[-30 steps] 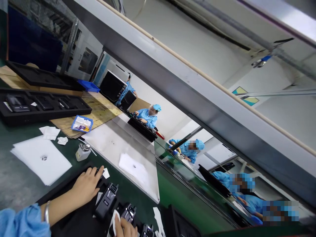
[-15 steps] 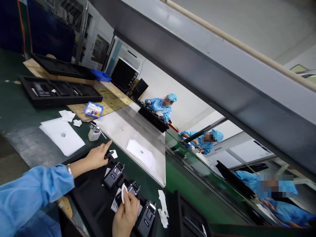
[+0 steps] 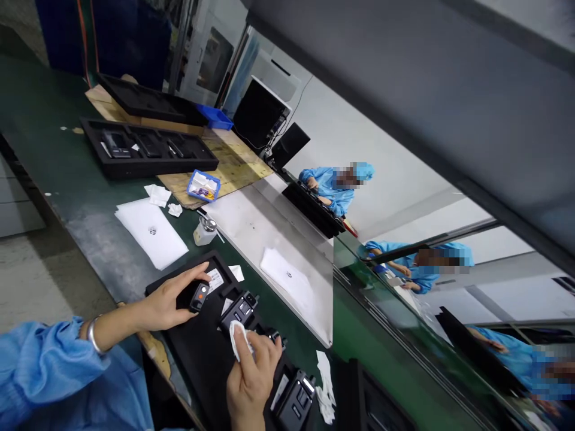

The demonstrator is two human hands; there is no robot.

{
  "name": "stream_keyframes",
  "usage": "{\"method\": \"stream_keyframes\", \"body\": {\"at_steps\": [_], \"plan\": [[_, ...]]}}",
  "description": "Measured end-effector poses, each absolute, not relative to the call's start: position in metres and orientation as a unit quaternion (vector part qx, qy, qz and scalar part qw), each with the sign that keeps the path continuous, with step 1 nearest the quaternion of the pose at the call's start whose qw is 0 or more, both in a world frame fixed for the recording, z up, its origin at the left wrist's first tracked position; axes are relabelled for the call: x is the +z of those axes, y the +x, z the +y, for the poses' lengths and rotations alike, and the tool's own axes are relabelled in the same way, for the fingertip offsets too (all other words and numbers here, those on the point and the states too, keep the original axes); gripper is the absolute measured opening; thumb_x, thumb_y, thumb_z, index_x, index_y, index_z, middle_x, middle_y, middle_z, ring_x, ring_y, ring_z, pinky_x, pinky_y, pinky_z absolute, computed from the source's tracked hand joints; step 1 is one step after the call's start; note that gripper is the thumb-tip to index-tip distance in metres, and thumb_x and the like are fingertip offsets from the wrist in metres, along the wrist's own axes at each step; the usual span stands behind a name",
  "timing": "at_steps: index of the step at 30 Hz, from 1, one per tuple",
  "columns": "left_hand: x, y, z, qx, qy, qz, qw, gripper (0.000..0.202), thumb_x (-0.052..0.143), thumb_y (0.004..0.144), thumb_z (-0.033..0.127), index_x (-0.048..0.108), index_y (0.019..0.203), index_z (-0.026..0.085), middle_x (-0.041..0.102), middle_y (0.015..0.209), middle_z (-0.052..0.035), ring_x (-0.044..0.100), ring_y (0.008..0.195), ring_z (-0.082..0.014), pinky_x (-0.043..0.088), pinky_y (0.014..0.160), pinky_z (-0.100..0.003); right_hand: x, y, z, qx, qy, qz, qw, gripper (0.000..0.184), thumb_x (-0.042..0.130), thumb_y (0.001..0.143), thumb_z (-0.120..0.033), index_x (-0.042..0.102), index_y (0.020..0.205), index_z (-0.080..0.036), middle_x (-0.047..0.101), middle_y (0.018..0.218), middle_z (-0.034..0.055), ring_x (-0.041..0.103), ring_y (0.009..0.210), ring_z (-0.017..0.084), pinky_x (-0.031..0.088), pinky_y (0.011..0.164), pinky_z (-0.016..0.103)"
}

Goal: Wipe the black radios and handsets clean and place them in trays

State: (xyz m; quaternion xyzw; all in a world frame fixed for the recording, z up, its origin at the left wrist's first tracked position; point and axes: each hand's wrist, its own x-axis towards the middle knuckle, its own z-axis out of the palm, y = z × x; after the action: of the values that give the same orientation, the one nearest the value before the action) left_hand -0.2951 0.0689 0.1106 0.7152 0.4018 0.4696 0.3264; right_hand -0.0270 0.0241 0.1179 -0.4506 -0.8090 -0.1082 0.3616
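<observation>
My left hand point(image 3: 173, 299) grips a small black electronic device point(image 3: 199, 296) between thumb and fingers, over the left end of a black foam tray point(image 3: 193, 353). One narrow face of that device shows an orange button and turns toward me. In my right hand point(image 3: 254, 371) is a folded white wipe point(image 3: 237, 340), pinched by the fingers. Beneath those fingers a second device is mostly covered; whether they touch it I cannot tell. Similar black devices lie in the tray on either side, one to the left point(image 3: 239, 310) and another to the right point(image 3: 295, 398).
A pump bottle point(image 3: 205, 232), white sheets point(image 3: 151, 232) and a blue parts basket point(image 3: 203, 186) stand beyond the tray. Another foam tray point(image 3: 148, 149) holds devices at the back left. Crumpled wipes point(image 3: 325, 389) lie right. Co-workers point(image 3: 335, 185) sit across a conveyor point(image 3: 372, 317).
My view has swung, so the bench appears shifted right. My left hand has turned the device, bringing its orange button into sight. The right hand still holds the wipe above the tray.
</observation>
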Motion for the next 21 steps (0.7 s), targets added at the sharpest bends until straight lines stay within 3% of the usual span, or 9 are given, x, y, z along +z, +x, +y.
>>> {"method": "stream_keyframes", "body": {"at_steps": [6, 15, 21], "plan": [[0.112, -0.301, 0.073, 0.465, 0.713, 0.384, 0.357, 0.09, 0.061, 0.079, 0.01, 0.019, 0.157, 0.026, 0.056, 0.143, -0.0088, 0.054, 0.13, -0.0232, 0.039, 0.115, -0.043, 0.155, -0.071, 0.059, -0.126, -0.381, -0.827, 0.393, 0.047, 0.046, 0.087, -0.001, 0.07, 0.117, -0.028, 0.065, 0.097, 0.0029, 0.053, 0.097, 0.019, 0.019, 0.114, 0.063], [0.116, -0.307, 0.084, 0.447, 0.705, 0.389, 0.391, 0.095, 0.063, 0.077, 0.011, 0.015, 0.158, 0.026, 0.057, 0.143, -0.008, 0.054, 0.132, -0.0235, 0.042, 0.113, -0.043, 0.159, -0.106, 0.099, -0.144, -0.305, -0.867, 0.367, 0.03, 0.049, 0.096, -0.018, 0.072, 0.109, -0.033, 0.069, 0.097, -0.002, 0.055, 0.095, 0.017, 0.011, 0.118, 0.063], [0.116, -0.307, 0.086, 0.451, 0.703, 0.385, 0.392, 0.098, 0.065, 0.074, 0.012, 0.016, 0.158, 0.025, 0.06, 0.141, -0.0084, 0.058, 0.128, -0.0241, 0.044, 0.111, -0.042, 0.165, -0.099, 0.112, -0.179, -0.323, -0.865, 0.339, 0.036, 0.047, 0.093, -0.013, 0.072, 0.11, -0.033, 0.069, 0.098, -0.0011, 0.054, 0.097, 0.017, 0.004, 0.117, 0.064]]}}
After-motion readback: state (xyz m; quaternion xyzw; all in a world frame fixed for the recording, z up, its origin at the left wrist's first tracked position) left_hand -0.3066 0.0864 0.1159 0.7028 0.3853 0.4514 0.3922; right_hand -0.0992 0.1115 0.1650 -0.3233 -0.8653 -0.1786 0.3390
